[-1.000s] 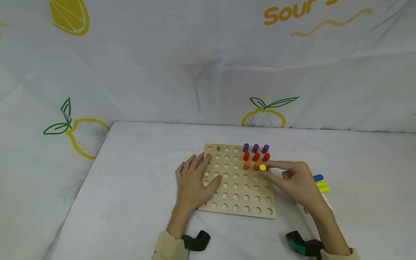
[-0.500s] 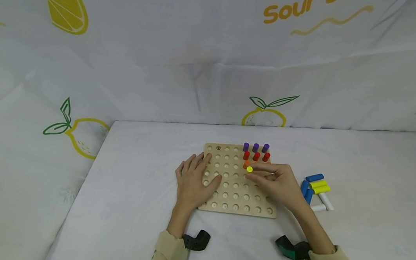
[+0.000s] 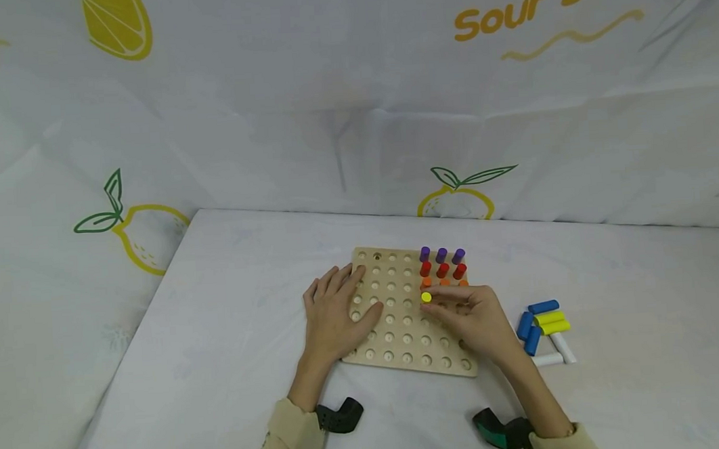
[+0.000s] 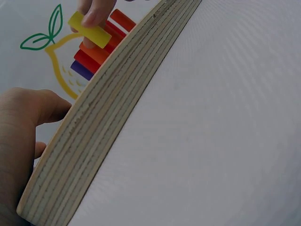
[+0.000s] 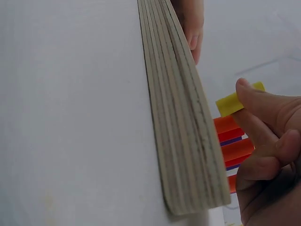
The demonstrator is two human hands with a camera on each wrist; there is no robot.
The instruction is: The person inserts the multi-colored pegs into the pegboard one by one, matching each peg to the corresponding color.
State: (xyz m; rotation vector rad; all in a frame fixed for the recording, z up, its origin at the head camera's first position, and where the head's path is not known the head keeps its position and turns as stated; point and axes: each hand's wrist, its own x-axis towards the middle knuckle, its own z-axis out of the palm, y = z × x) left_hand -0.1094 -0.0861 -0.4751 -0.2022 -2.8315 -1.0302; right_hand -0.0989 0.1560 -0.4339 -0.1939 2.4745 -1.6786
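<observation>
A wooden peg board (image 3: pixel 398 346) with rows of round holes lies on the table. My left hand (image 3: pixel 334 317) rests spread on its left side, fingers fairly straight. My right hand (image 3: pixel 480 316) pinches a yellow peg (image 3: pixel 426 297) between thumb and finger over the board, in front of the orange pegs (image 3: pixel 426 282). In the left wrist view, the lower end of the yellow peg (image 4: pixel 91 30) is right at the board's top surface. Behind the orange row stand red pegs (image 3: pixel 442 270), then purple pegs (image 3: pixel 441 255) along the back edge. My right fingers partly hide the orange row.
Right of the board lie loose pegs on the white tablecloth (image 3: pixel 638 305): blue pegs (image 3: pixel 543 306), yellow pegs (image 3: pixel 553 327) and white pegs (image 3: pixel 562 347). A black wrist camera (image 3: pixel 340 416) sits at my left wrist, another black wrist camera (image 3: pixel 504 432) at my right.
My right hand has carried the yellow peg leftward across the board, from the right column of pegs to in front of the leftmost orange peg. My left hand has stayed put.
</observation>
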